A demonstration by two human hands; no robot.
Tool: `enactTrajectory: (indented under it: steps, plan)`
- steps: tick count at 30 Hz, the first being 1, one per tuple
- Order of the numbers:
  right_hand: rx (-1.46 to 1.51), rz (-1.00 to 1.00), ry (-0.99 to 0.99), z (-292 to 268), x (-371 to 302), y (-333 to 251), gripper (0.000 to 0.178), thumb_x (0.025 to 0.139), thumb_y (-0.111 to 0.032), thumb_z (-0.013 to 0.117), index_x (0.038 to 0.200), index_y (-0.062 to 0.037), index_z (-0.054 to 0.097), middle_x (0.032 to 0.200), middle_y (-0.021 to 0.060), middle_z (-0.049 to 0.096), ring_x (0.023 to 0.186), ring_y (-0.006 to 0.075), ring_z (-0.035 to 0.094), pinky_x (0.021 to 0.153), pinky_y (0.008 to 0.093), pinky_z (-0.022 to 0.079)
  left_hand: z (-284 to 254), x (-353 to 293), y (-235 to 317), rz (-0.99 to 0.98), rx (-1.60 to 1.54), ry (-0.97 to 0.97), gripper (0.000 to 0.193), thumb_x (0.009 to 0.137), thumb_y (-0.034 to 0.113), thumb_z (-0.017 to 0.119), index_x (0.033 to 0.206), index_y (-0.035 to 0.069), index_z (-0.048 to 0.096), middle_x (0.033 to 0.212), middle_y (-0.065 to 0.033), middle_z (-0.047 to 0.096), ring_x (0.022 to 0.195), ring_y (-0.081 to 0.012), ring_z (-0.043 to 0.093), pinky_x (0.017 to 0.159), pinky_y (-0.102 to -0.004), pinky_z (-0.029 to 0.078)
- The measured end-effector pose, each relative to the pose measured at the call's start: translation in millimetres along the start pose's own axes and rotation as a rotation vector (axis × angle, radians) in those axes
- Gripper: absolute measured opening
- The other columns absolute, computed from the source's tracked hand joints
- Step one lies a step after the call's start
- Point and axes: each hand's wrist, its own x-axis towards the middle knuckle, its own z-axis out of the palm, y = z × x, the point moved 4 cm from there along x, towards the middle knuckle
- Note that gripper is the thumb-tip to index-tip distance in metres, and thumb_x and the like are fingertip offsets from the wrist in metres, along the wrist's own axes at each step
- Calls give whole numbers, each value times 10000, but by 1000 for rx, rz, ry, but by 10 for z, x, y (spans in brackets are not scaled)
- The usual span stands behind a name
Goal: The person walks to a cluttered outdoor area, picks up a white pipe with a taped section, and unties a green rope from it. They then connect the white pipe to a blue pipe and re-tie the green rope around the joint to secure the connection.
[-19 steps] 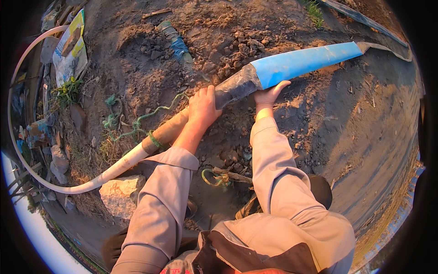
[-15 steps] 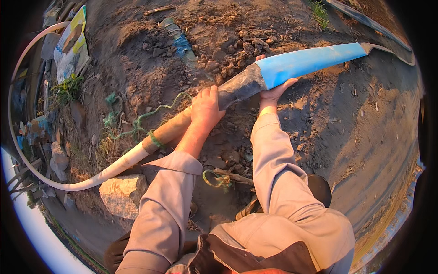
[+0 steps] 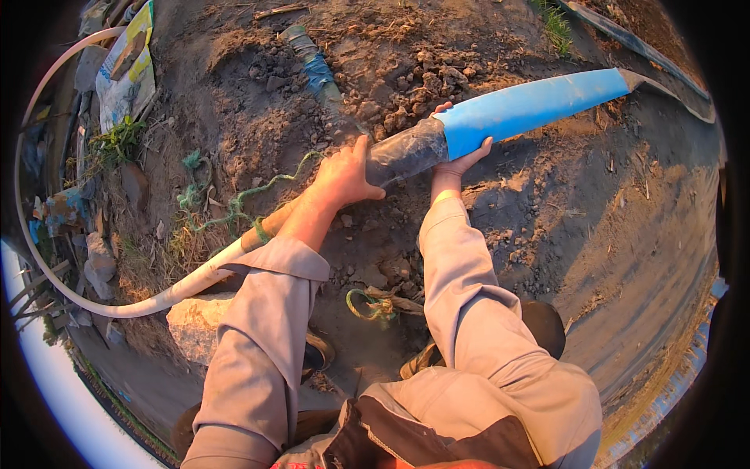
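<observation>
Dirt (image 3: 625, 211) spreading all around, left hand (image 3: 344, 173) kinda gripping pipe (image 3: 206, 275) from above, right hand (image 3: 455, 162) cupping blue hose (image 3: 539, 103) from underneath

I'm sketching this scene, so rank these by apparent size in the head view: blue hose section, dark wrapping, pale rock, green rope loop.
Largest: blue hose section
Middle: dark wrapping and pale rock, too alike to rank; the rock is partly hidden
Smallest: green rope loop

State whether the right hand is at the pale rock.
No, the right hand is cupped around the blue tube near its dark section.
</observation>
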Motion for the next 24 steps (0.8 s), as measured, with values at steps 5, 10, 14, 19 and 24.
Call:
enactTrajectory:
  steps: [5,10,14,19,24]
  plan:
    - [84,-14,14,-87,-141,140,1042,674,-654,774,1472,-134,351,1331,200,465,1237,372,497,1015,577,500,60,-167,-117,68,31,110,1039,654,417,878,1489,34,390,1243,-245,608,1160,-402,604,996,-464,488]
    - [140,-51,36,-91,-195,140,1016,691,-634,787,1456,-98,389,1359,224,443,1262,395,461,1057,579,457,304,-453,-47,18,115,263,893,677,313,889,1429,74,471,1248,-153,588,1179,-356,573,1017,-489,449]
    - [42,17,23,59,-240,147,902,772,-661,676,1436,-107,422,1310,231,506,1208,382,526,976,578,510,258,-385,-143,31,0,173,866,704,358,866,1421,64,481,1221,-169,608,1150,-366,597,983,-470,479]
    - [-553,-96,347,90,-365,86,757,883,-666,476,1372,-89,483,1157,197,641,1058,354,645,922,500,530,38,-221,-423,55,-336,-137,795,704,395,835,1322,-2,532,1179,-258,670,1140,-383,640,965,-444,498]
    - [37,-10,51,10,-407,262,896,751,-621,694,1426,-106,408,1299,209,521,1193,372,547,983,539,507,339,-565,-170,-3,119,175,983,663,361,900,1455,37,418,1277,-173,572,1186,-363,573,993,-475,470]
